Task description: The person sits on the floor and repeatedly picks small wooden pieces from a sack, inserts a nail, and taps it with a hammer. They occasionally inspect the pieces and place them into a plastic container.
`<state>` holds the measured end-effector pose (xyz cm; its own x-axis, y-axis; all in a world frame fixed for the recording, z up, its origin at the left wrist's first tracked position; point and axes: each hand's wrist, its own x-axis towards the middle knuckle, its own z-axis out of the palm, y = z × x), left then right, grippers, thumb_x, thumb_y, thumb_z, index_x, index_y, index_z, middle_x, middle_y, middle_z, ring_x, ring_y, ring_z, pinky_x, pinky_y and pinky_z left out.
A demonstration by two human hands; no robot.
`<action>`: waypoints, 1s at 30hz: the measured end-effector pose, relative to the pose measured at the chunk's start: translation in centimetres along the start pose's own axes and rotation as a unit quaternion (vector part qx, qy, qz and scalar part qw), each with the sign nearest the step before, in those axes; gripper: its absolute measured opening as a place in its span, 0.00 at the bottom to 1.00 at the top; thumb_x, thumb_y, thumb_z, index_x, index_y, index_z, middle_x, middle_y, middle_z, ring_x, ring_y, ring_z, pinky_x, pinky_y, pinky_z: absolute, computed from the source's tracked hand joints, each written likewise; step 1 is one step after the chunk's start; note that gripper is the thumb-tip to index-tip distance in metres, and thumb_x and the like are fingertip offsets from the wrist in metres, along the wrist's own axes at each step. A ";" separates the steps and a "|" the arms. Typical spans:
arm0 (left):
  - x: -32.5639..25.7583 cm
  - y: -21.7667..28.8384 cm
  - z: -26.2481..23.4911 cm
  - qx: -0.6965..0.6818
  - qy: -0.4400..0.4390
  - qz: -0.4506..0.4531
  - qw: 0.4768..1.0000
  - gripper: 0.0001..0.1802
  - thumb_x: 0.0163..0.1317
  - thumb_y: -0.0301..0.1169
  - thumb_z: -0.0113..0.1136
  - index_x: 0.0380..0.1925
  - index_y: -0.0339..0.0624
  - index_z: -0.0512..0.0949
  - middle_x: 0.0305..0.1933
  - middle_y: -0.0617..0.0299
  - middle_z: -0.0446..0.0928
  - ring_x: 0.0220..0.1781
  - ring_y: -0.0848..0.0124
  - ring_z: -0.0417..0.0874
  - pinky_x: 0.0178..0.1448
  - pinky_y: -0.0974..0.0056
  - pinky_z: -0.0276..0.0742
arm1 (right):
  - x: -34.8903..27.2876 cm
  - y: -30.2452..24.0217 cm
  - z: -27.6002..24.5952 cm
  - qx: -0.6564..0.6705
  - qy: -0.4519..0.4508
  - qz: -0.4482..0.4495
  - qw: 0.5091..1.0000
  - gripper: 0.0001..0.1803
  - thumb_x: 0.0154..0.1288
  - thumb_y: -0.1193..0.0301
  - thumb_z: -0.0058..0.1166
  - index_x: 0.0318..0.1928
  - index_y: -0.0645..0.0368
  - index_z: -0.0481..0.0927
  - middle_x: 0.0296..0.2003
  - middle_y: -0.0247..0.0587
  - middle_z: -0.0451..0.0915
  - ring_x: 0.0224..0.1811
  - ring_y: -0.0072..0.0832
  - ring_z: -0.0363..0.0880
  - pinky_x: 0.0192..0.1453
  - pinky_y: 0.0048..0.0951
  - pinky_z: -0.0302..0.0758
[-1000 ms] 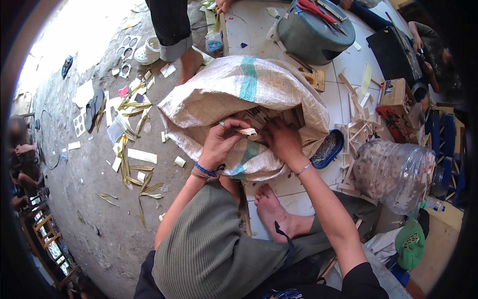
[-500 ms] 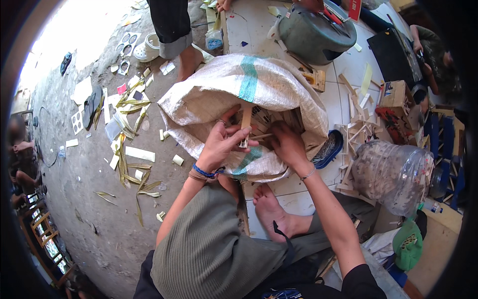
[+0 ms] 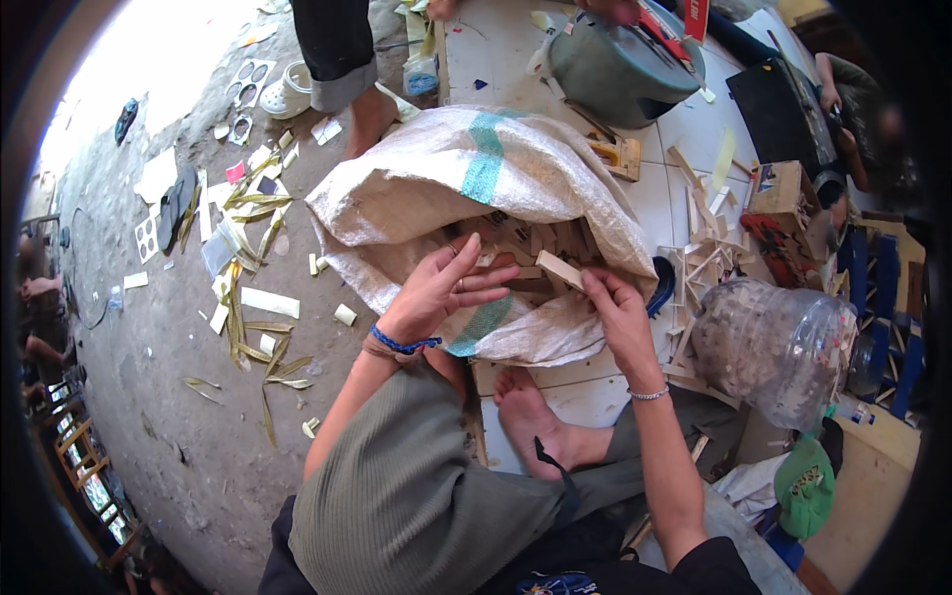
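Note:
A white woven sack with a teal stripe lies open in front of me. Inside it show several pale wood pieces and scraps, partly shaded by the sack's folds. My right hand pinches a small flat wooden piece by its near end, above the right side of the sack's mouth. Over the left side of the mouth, my left hand is open with its fingers spread, and nothing shows in it.
Wood strips pile up on the white tiles at right, beside a large clear plastic bottle and a cardboard box. A dark green tub stands beyond the sack. Another person's leg is at far left, near litter on the ground.
My right hand has come out of the sack and moved right with a wooden piece. My left hand has let go of the wooden strip it held and spread its fingers.

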<state>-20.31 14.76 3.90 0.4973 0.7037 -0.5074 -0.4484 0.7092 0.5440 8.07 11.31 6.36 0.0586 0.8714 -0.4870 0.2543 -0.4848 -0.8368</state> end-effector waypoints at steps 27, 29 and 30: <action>-1.6 -1.3 1.1 0.152 0.000 0.231 0.961 0.18 0.69 0.25 0.71 0.57 0.34 0.81 0.48 0.63 0.87 0.51 0.76 0.87 0.58 0.68 0.84 | -3.8 -5.8 5.2 -0.063 -0.070 -0.149 0.984 0.13 0.77 0.66 0.62 0.53 0.61 0.85 0.48 0.34 0.86 0.47 0.21 0.78 0.51 0.25 0.74; -1.6 -1.2 1.2 0.132 0.000 0.213 0.968 0.17 0.70 0.24 0.71 0.57 0.33 0.82 0.48 0.62 0.87 0.51 0.76 0.87 0.58 0.69 0.84 | -3.7 -5.8 5.2 -0.048 -0.073 -0.131 0.988 0.12 0.75 0.67 0.63 0.51 0.61 0.86 0.47 0.34 0.87 0.45 0.21 0.79 0.49 0.25 0.75; -1.6 -1.1 1.2 0.127 -0.002 0.202 0.971 0.17 0.70 0.24 0.71 0.57 0.33 0.81 0.48 0.62 0.87 0.51 0.76 0.87 0.58 0.69 0.84 | -3.7 -5.7 5.3 -0.048 -0.073 -0.134 0.987 0.11 0.74 0.67 0.64 0.51 0.61 0.87 0.47 0.35 0.87 0.44 0.21 0.79 0.48 0.25 0.75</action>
<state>-19.72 12.77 4.90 0.3224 0.9219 -0.2151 -0.4113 0.3410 0.8453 1.33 10.48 11.56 -0.1605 0.9439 -0.2887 0.3321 -0.2238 -0.9163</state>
